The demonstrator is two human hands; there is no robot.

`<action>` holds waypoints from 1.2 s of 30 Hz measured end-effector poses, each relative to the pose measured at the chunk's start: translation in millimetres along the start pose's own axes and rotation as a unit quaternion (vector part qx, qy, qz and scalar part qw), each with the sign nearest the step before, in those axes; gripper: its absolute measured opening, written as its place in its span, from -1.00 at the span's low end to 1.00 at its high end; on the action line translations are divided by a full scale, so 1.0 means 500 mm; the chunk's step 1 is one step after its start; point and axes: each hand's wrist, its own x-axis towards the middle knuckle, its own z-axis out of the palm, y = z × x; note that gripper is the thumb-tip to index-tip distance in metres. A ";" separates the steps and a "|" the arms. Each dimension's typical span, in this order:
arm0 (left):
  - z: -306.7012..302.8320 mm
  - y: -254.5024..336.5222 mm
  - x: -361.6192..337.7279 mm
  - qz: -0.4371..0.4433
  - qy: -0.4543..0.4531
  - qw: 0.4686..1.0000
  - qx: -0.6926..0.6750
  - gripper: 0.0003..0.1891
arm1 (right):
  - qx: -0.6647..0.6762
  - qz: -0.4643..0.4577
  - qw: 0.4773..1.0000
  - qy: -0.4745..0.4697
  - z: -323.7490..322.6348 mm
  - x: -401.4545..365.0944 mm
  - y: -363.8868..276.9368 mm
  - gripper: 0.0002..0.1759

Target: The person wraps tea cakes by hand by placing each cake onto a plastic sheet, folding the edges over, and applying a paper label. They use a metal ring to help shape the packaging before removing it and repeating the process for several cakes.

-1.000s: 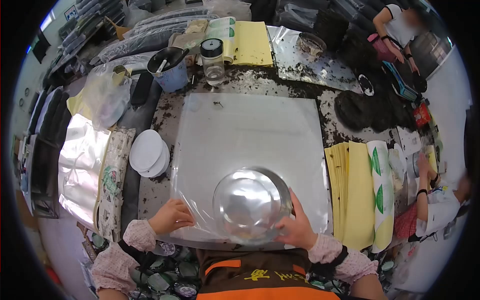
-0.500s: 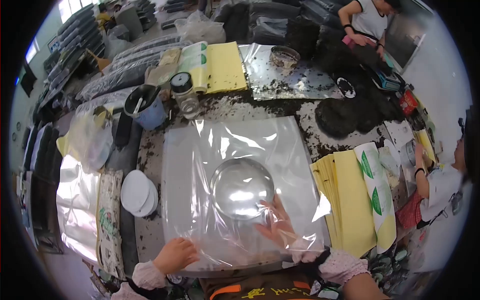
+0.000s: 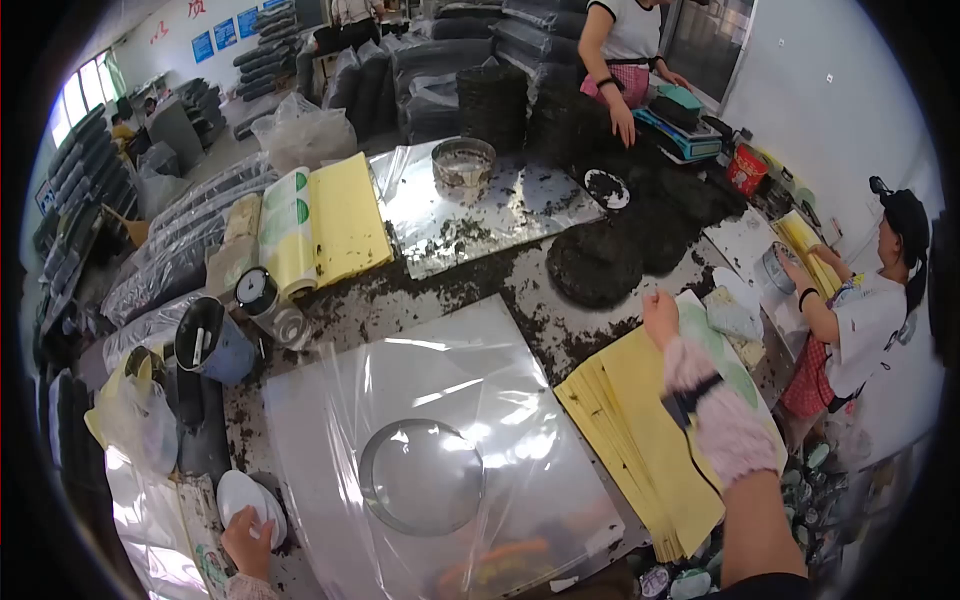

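Observation:
My left hand (image 3: 250, 545) is at the small stack of white round discs (image 3: 238, 494) at the lower left, its fingers bent over a disc's edge and closed on it. My right hand (image 3: 660, 320) is stretched out to the right, curled closed by the top corner of a white-and-green printed sheet (image 3: 735, 375). Whatever is in its fingers is hidden. Beneath that forearm lies a stack of yellow paper sheets (image 3: 625, 425). In front of me a metal ring (image 3: 372, 490) lies at the clear plastic film (image 3: 460, 360), with no hand on it.
A blue cup (image 3: 222, 345) and a clear jar with a dark lid (image 3: 285, 322) stand at the left. Dark round cakes (image 3: 592, 265) and loose dark leaves cover the table's far side, near a metal sheet (image 3: 520, 215). Two people work beyond and at the right.
My right hand has left the metal ring and gone out over the yellow sheets. My left hand has moved left from the film's near edge to the white discs. The view has shifted.

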 end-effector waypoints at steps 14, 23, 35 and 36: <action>0.034 -0.027 -0.018 -0.185 0.086 0.944 -0.260 -0.86 | 0.341 0.220 0.914 -0.013 0.188 0.036 -0.073 -0.52; 0.049 0.429 -0.006 0.173 0.096 0.943 -0.267 -0.79 | 0.557 0.230 0.778 -0.178 0.002 -0.154 -0.293 -0.51; 0.092 0.419 0.020 0.193 0.039 0.956 -0.216 -0.28 | 0.408 0.081 0.770 -0.484 -0.079 -0.515 -0.531 -0.45; 0.113 0.397 0.020 0.200 -0.014 0.967 -0.155 -0.02 | 0.339 -0.022 0.821 -0.460 -0.082 -0.509 -0.531 -0.31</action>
